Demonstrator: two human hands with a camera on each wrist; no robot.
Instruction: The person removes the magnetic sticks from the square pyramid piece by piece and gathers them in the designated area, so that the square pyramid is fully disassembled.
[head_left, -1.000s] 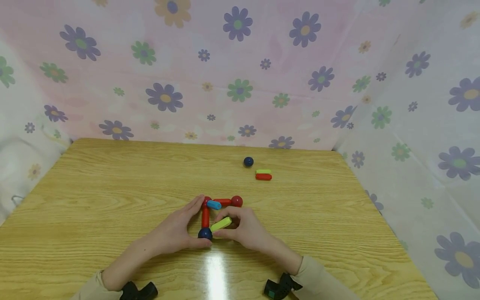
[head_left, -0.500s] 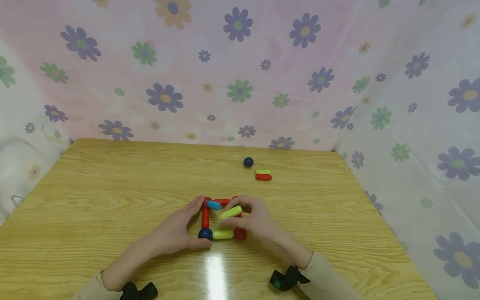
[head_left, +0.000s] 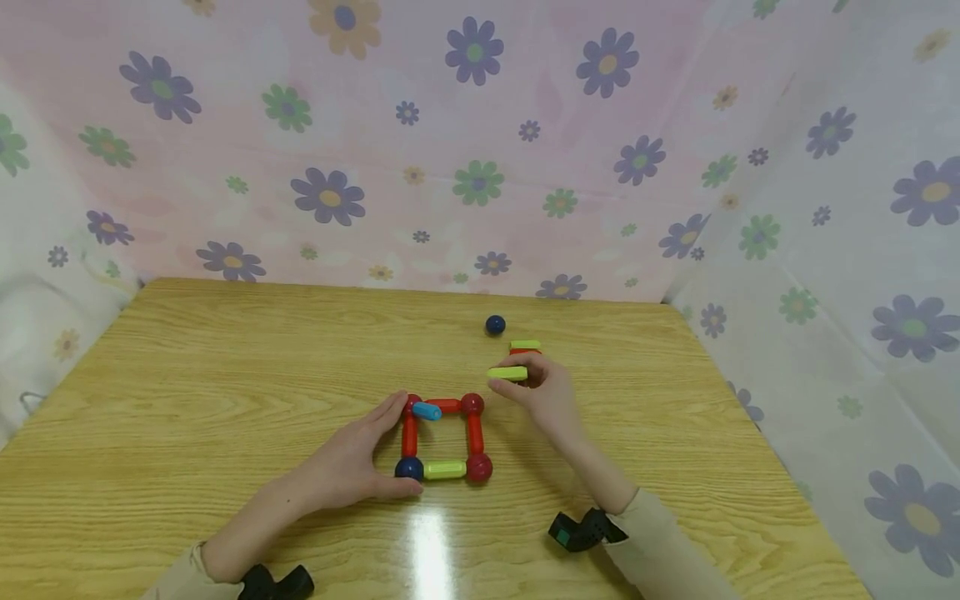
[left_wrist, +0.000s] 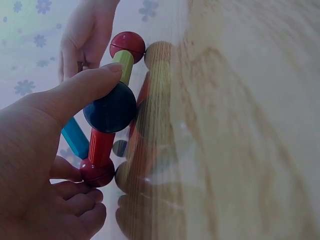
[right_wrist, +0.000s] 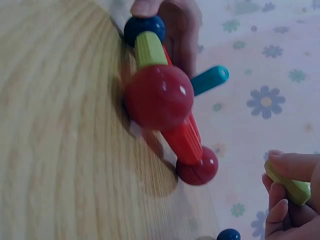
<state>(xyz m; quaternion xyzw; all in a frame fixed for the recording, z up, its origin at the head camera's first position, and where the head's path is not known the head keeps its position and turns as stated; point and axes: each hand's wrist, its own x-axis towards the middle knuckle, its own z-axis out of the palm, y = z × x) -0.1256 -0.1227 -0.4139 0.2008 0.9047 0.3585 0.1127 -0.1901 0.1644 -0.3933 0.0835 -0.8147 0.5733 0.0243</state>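
On the table lies a square frame of sticks and balls, with three red sticks (head_left: 476, 434), a yellow-green stick (head_left: 446, 470), red balls at three corners and a dark blue ball (head_left: 408, 468) at the near left. A blue stick (right_wrist: 211, 80) rises from the far-left red ball (left_wrist: 97, 172). My left hand (head_left: 345, 465) holds the frame's left side, thumb on the dark blue ball and fingers at that red ball. Beyond the far-right red ball (head_left: 472, 405), my right hand (head_left: 545, 400) pinches a loose yellow-green stick (head_left: 507, 374) between thumb and fingers, above the table.
Behind the right hand lie another yellow-green stick (head_left: 525, 344) and a red stick, partly hidden by the fingers. A loose dark blue ball (head_left: 495, 325) sits farther back. Flowered cloth (head_left: 480, 225) hangs behind the wooden table (head_left: 225, 358).
The right hand has moved from the blue corner away to the back right, carrying the loose yellow-green stick. The frame's near and right sides have come into view. The left hand stays put.
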